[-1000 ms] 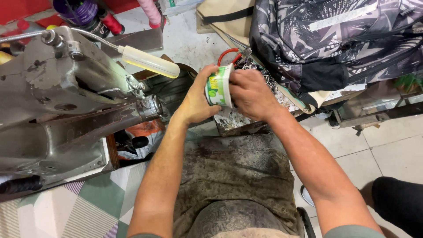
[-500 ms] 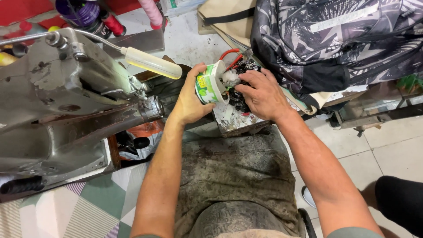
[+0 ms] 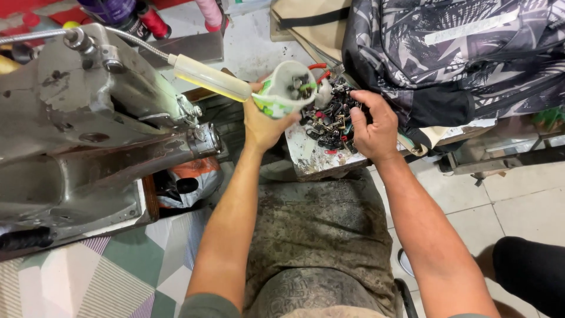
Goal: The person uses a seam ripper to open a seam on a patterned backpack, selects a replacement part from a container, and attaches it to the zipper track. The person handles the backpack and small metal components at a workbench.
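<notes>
My left hand (image 3: 263, 119) grips a small white plastic cup (image 3: 281, 90) with a green and yellow label, tipped so its mouth faces right. A few small metal pieces show inside the cup. Beside the mouth lies a heap of small dark zipper sliders and metal parts (image 3: 331, 119) on a stained white board (image 3: 310, 158). My right hand (image 3: 373, 124) rests on the right side of that heap, fingers curled into the parts. What the fingertips pinch is hidden.
A heavy grey metal sewing machine (image 3: 88, 129) fills the left, its cream-tipped lever (image 3: 207, 78) reaching toward the cup. A black and white patterned backpack (image 3: 453, 53) lies at the upper right over a tan bag (image 3: 309, 20). Thread spools (image 3: 154, 22) stand at the top. Another person's dark-clad knee (image 3: 529, 274) is at lower right.
The cup has tipped over and emptied parts onto the board. My right hand left the cup's top and moved right onto the heap.
</notes>
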